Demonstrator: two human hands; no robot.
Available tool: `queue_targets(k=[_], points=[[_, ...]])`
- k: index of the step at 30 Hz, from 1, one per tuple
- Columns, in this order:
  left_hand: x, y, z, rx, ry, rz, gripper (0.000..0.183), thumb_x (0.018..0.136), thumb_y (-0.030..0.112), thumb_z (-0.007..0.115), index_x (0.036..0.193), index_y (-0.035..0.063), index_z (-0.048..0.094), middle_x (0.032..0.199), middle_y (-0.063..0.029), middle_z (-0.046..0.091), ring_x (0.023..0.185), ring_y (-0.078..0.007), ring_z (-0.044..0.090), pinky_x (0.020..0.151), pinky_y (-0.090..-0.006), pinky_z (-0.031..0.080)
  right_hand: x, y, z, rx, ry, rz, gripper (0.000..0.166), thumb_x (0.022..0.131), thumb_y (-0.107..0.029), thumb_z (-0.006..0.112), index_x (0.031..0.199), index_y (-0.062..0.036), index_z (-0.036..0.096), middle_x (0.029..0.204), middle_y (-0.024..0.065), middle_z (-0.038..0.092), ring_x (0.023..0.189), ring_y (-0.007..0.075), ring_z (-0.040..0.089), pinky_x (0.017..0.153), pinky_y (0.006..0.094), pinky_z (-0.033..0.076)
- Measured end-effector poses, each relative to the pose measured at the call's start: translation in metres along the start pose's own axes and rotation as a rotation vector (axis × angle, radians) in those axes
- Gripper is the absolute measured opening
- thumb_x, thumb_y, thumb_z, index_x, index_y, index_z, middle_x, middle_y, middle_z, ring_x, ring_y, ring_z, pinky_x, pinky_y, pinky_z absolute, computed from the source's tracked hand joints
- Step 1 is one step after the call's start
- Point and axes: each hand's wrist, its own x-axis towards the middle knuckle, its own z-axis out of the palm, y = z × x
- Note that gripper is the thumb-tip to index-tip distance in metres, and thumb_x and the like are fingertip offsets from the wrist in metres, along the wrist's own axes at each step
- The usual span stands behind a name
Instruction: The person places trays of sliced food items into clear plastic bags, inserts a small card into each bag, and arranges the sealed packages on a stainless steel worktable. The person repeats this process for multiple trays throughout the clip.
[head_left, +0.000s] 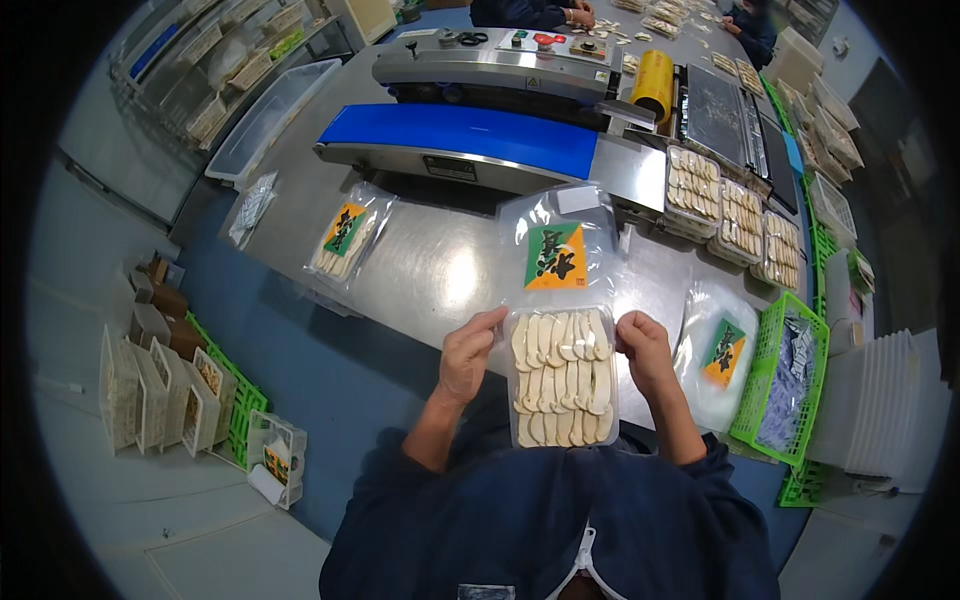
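Observation:
Before my torso, a clear plastic tray (564, 386) of sliced mushrooms in three rows leans toward me. Its upper edge meets the mouth of a clear plastic bag (516, 225) that lies on the table and bears a green and orange label. My left hand (466, 356) pinches the bag's edge at the tray's upper left corner. On the other side, the bag's edge is pinched by my right hand (645, 346). How far the tray sits inside the bag is hard to tell.
A band sealer (457, 139) with a blue belt stands across the steel table (427, 255). Left lies a bagged mushroom tray (349, 236); right are stacked mushroom trays (694, 187), labelled bags (712, 367) and a green basket (814, 375) of sachets. People's hands (581, 15) work beyond.

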Motion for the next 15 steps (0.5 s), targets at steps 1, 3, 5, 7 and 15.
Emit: queue_targets(k=[1, 3, 5, 7, 15], points=[[-0.003, 0.004, -0.004, -0.075, 0.022, -0.112, 0.036, 0.075, -0.008, 0.053, 0.111, -0.0081, 0.052, 0.102, -0.0085, 0.056, 0.084, -0.0121, 0.053, 0.079, -0.0246, 0.042, -0.012, -0.002, 0.0, 0.001, -0.041, 0.009, 0.014, 0.084, -0.016, 0.052, 0.075, -0.005, 0.051, 0.067, -0.0023, 0.048, 0.06, 0.0066, 0.041, 0.056, 0.0208, 0.036], [-0.022, 0.004, -0.009, 0.144, -0.02, -0.089, 0.039, 0.079, -0.004, 0.052, 0.117, -0.0077, 0.046, 0.09, -0.0038, 0.056, 0.079, -0.0094, 0.052, 0.074, -0.0216, 0.041, -0.041, -0.007, 0.0, -0.086, -0.096, 0.035, 0.016, 0.086, -0.015, 0.05, 0.077, -0.0025, 0.051, 0.073, -0.0013, 0.051, 0.068, 0.0077, 0.047, 0.066, 0.0225, 0.041], [-0.053, 0.004, -0.01, 0.137, -0.076, -0.098, 0.041, 0.081, -0.001, 0.052, 0.12, -0.0072, 0.043, 0.082, -0.0009, 0.054, 0.075, -0.0077, 0.051, 0.07, -0.0197, 0.04, -0.067, 0.008, -0.014, -0.257, -0.133, 0.098, 0.014, 0.086, -0.013, 0.051, 0.079, -0.0015, 0.052, 0.075, -0.0017, 0.051, 0.071, 0.0059, 0.046, 0.067, 0.0204, 0.04], [-0.086, 0.007, -0.009, 0.178, -0.169, -0.208, 0.043, 0.082, 0.005, 0.056, 0.122, -0.0045, 0.042, 0.075, 0.0023, 0.049, 0.071, -0.0047, 0.048, 0.066, -0.0176, 0.039, -0.096, 0.0, -0.011, -0.344, -0.166, 0.314, 0.013, 0.087, -0.014, 0.051, 0.079, -0.0039, 0.051, 0.073, -0.0052, 0.046, 0.069, 0.0034, 0.04, 0.062, 0.0172, 0.035], [-0.055, -0.017, -0.009, -0.215, 0.035, -0.379, 0.028, 0.076, 0.004, 0.054, 0.103, -0.0054, 0.052, 0.081, -0.007, 0.059, 0.07, -0.0147, 0.056, 0.066, -0.0239, 0.046, -0.019, 0.06, -0.002, 0.094, -0.104, 0.327, 0.016, 0.083, -0.016, 0.052, 0.074, -0.0026, 0.053, 0.065, -0.0015, 0.046, 0.057, 0.0054, 0.04, 0.054, 0.0191, 0.035]])
